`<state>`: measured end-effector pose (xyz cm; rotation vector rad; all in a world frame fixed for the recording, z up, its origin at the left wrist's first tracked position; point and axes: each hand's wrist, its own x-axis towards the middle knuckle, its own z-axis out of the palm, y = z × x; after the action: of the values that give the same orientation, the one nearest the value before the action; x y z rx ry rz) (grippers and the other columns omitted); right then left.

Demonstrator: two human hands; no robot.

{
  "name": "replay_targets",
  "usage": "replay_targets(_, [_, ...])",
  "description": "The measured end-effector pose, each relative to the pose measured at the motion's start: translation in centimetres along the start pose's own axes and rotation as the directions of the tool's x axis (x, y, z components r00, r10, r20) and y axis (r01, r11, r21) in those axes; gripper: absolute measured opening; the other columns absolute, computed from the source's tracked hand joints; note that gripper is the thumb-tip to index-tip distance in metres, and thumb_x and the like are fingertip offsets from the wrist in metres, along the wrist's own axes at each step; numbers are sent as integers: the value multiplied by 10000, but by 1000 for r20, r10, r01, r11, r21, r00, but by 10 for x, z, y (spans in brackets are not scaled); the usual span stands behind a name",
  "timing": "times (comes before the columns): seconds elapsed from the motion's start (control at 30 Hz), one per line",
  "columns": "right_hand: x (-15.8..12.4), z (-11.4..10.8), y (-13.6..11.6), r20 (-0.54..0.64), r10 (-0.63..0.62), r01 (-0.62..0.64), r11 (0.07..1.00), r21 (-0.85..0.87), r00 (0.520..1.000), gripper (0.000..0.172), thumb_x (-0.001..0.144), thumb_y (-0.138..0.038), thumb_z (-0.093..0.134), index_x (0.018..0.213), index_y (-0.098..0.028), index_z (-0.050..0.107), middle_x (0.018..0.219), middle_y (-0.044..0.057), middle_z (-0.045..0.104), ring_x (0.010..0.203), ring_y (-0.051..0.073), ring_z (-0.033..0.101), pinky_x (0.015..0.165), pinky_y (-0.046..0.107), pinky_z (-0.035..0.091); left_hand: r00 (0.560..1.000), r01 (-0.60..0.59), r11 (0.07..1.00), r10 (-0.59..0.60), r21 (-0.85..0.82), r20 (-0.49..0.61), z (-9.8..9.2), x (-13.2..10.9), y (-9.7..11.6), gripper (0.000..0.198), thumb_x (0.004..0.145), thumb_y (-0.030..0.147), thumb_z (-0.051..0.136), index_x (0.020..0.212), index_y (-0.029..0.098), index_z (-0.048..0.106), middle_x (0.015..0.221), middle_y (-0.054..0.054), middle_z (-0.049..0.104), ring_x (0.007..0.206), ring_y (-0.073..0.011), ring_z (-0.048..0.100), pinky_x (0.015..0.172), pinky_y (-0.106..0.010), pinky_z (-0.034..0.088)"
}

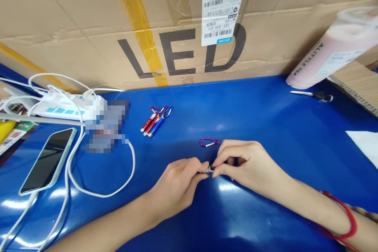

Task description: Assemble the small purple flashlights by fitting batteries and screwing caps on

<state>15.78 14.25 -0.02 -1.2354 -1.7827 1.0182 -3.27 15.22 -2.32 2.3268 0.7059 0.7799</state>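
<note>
Near the lower centre of the frame, the left hand [181, 179] pinches a small metal piece [209, 169] between thumb and fingertips. From its right, the right hand [248, 161] has thumb and forefinger closed on the piece's dark end. Just above lies a purple clip [209, 139]. A phone [47, 161] lies at left, and three small flashlights [152, 124] sit together left of centre. Farther, a key [301, 93] lies beneath a pink bottle [327, 51] at upper right; a cardboard box [94, 15] fills the back.
</note>
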Motion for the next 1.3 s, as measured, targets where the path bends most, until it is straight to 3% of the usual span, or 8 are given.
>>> replay_targets(0.27, [1,0,-5,-1,101,-101,992,75,995,230,698,-351,707,584,-153,683,579,4,596,414,50,412,371,191,330,995,-74,993,79,93,-57,1,-2,0,126,908,97,406,811,164,452,607,28,434,515,-97,355,484,-216,322])
replay_targets(0.4, [0,1,-8,30,216,-218,967,134,976,162,658,-276,726,570,-150,677,545,-8,576,400,40,366,351,181,282,988,-120,984,130,128,-79,1,-2,-1,109,889,64,421,880,159,473,620,20,467,521,-97,377,489,-211,355])
replay_targets(0.53, [0,2,-9,97,320,-334,915,225,942,154,624,-263,744,555,-156,657,479,-35,533,367,34,358,328,167,262,983,-150,971,167,186,-80,0,-2,-1,136,875,42,421,920,147,494,673,-16,546,532,-102,428,484,-214,387])
replay_targets(0.67, [-1,2,-7,197,446,-487,823,292,873,216,589,-314,770,556,-152,630,374,-65,453,298,38,352,289,163,249,978,-164,956,189,245,-83,1,-4,-1,165,865,31,430,955,140,516,705,-39,585,547,-109,475,485,-220,414])
replay_targets(0.9, [1,0,-8,240,490,-545,777,314,838,221,594,-328,760,562,-157,624,383,-70,452,283,37,340,259,156,249,973,-156,959,191,238,-132,2,-6,0,240,856,15,456,1043,139,539,751,-50,626,594,-116,530,518,-234,440])
replay_targets(1.03, [2,-1,-7,237,470,-524,802,288,850,221,643,-347,716,570,-157,627,379,-67,444,295,41,348,272,158,256,984,-110,984,127,143,-122,3,-4,2,329,857,33,495,1172,125,506,758,-47,641,621,-125,555,558,-247,462])
replay_targets(1.1, [1,0,-7,210,425,-468,847,250,881,225,685,-350,682,577,-156,640,393,-56,464,312,41,349,286,163,250,987,-76,990,91,118,-130,2,-3,4,308,859,52,506,1157,125,526,740,-42,636,614,-126,558,561,-247,464])
replay_targets(1.3, [0,-1,-5,-14,126,-126,992,-7,992,175,720,-303,694,595,-182,674,548,-24,599,417,50,406,373,175,311,992,32,999,-29,27,-126,-1,0,6,244,858,73,512,1084,149,564,760,-24,647,593,-105,552,567,-214,456])
